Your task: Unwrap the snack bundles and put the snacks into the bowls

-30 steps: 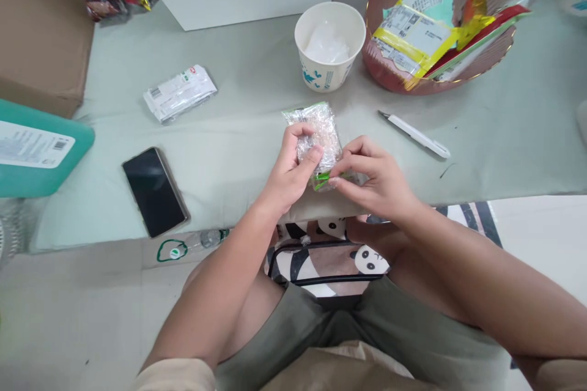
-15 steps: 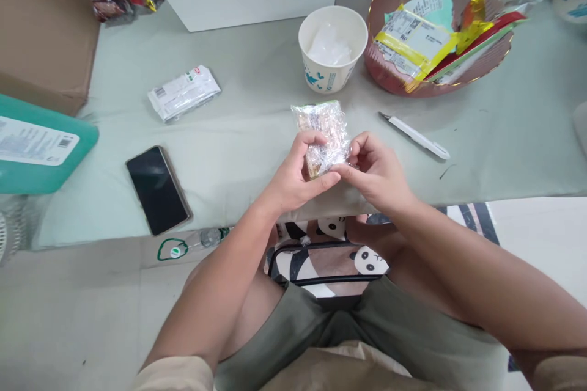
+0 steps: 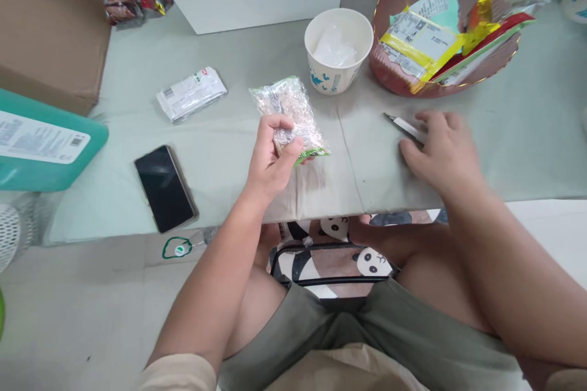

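Observation:
A clear, crinkled snack packet [image 3: 297,111] with green edges is gripped in my left hand [image 3: 274,156], thumb on top, a little above the table near its front edge. To the right, my right hand [image 3: 443,149] is over the back part of a white pen-like tool [image 3: 407,127]. Its thumb and fingers lie on either side of the tool, and they are apart. The dark tip of the tool points up and left; its other end is hidden under the hand.
Behind are a paper cup [image 3: 338,76] with clear plastic inside and a pink bowl [image 3: 385,76] of snack packets. On the left lie a phone [image 3: 166,188], a white packet [image 3: 191,94] and a green jug [image 3: 92,134]. A cardboard box [image 3: 55,30] stands at back left.
My right hand has let go of the packet and moved right to the pen-like tool. My left hand has shifted left with the packet, which is now tilted.

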